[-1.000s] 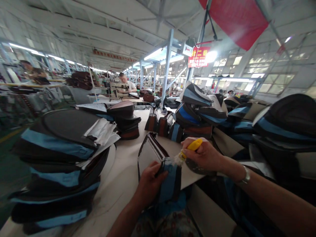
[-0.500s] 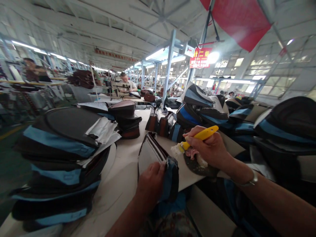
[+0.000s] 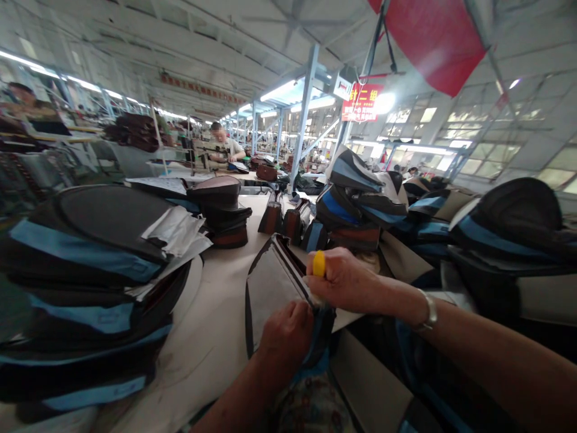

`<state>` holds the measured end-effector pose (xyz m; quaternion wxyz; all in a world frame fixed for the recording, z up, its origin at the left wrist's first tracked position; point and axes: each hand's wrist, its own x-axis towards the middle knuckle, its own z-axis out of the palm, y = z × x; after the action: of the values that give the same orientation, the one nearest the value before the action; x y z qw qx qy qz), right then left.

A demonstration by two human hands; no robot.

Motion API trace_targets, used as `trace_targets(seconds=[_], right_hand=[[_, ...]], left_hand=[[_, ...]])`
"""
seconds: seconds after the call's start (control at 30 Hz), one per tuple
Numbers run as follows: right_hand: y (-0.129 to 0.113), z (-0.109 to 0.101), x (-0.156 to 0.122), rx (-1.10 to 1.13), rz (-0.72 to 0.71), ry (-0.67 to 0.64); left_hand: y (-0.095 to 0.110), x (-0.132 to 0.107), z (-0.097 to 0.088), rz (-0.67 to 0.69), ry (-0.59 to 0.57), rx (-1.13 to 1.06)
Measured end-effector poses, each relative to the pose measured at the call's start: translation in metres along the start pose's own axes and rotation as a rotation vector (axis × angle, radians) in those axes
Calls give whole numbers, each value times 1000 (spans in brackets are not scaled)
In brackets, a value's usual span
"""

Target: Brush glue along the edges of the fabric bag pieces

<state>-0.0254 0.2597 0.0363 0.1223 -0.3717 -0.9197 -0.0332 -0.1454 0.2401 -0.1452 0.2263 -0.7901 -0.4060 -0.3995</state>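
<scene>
Bag, 1 [image 3: 273, 291]: resting on the table [image 3: 220, 282] before the person, pale panel facing up, open edge facing the right hand, apparently to keep that edge within reach.

Left hand, 1 [image 3: 286, 337]: fingers curling closed over the bag's near edge, seemingly steadying it against pressure from the right; thumb not showing clearly.

Right hand, 1 [image 3: 345, 279]: fingers closing fully round the brush, 1 [image 3: 319, 264], yellow handle pointing up out of the fist, likely for control. Bristles are mostly hiding below the hand; whether they are touching the bag, cannot tell.

Pieces, 3 [image 3: 293, 224]: standing side by side beyond the bag, presumably saving room.

Stack, 1 [image 3: 85, 249]: rising at left, paper [image 3: 174, 231] lying on top.

Pile, 1 [image 3: 351, 198]: leaning unevenly, beyond the right hand.
</scene>
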Motion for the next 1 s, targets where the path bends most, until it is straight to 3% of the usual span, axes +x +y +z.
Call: trace_targets(seconds=[0.1,0.23,0.3,0.37,0.43,0.5,0.63,0.73,0.8,0.9,1.0], right_hand=[[-3,3,3,-130,-5,-84],[-1,7,4,-54,2,63],[5,7,5,-44,8,84],[12,2,6,-20,57,203],[20,-4,4,195,145,383],[27,-6,-1,551,264,522],[30,18,-16,1105,458,655],[24,45,-27,1289,539,726],[18,57,-34,1360,597,755],[7,67,-40,1428,636,748],[-2,73,-40,1442,634,711]], left_hand=[[-1,0,2,32,21,-24],[-9,-2,0,59,54,-12],[-17,-4,-4,79,70,3],[-31,-9,-9,60,115,23],[-48,-16,-13,-36,184,9],[-66,-27,-15,-189,230,-86],[-86,-59,-13,-582,294,-160],[-79,-87,-14,-888,321,-74],[-67,-104,-17,-1001,288,-143],[-47,-118,-18,-901,273,-340],[-38,-115,-9,-745,252,-322]])
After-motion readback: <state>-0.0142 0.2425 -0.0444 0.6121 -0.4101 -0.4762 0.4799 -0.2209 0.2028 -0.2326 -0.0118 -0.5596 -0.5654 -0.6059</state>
